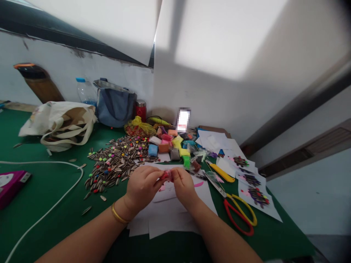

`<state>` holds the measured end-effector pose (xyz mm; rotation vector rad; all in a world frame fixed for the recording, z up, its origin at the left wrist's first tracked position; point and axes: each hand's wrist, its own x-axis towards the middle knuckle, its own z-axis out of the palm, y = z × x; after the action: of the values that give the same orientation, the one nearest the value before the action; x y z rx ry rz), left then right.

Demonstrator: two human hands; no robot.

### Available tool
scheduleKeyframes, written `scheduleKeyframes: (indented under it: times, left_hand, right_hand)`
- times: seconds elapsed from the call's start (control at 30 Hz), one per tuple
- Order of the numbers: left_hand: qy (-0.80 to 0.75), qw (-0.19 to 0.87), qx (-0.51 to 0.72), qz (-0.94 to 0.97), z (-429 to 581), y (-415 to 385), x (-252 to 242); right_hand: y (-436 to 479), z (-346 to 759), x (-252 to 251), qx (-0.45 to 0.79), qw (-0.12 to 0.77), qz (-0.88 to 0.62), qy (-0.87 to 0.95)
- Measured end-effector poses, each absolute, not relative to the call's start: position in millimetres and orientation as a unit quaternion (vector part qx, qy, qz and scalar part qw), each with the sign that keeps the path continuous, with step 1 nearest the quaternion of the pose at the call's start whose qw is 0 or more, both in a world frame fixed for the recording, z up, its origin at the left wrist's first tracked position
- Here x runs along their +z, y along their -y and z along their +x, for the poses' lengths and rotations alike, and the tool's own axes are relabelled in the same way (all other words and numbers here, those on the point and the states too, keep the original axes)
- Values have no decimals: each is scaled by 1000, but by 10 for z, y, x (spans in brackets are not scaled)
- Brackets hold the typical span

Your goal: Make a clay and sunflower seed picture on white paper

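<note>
My left hand (pixel 141 187) and my right hand (pixel 185 186) meet over white paper sheets (pixel 167 213) on the green table (pixel 46 204). Between the fingertips of both hands sits a small red piece of modelling clay (pixel 166 176), pinched from each side. A gold bangle (pixel 118 216) circles my left wrist. Behind the hands lie several coloured clay blocks (pixel 164 146) and a heap of striped sunflower seeds (pixel 115 164) dotted with tiny clay balls.
Scissors with red and yellow handles (pixel 238 210) and a yellow utility knife (pixel 222 172) lie to the right, beside paper sheets bearing seed pictures (pixel 253 188). A cloth tote (pixel 61 122), blue bag (pixel 114 106), water bottle (pixel 83 90), white cable (pixel 52 208) and magenta box (pixel 11 184) sit left.
</note>
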<state>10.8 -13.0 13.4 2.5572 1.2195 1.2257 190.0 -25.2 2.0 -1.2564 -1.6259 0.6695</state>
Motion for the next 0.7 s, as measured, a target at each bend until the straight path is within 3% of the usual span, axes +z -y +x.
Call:
scheduleKeyframes:
  times: [0.13, 0.37, 0.5, 0.7]
  left_hand:
    - [-387, 31, 377, 841, 85, 134, 150]
    - [-388, 127, 404, 818, 152, 92, 132]
    - [-386, 195, 383, 816, 161, 69, 163]
    - [-424, 234, 414, 771, 182, 28, 140]
  right_hand:
    - [243, 1919, 26, 314, 475, -499, 653]
    - [204, 2073, 58, 364, 416, -434, 711]
    - [185, 2104, 71, 340, 383, -441, 737]
    - [182, 2084, 61, 302, 420, -456, 724]
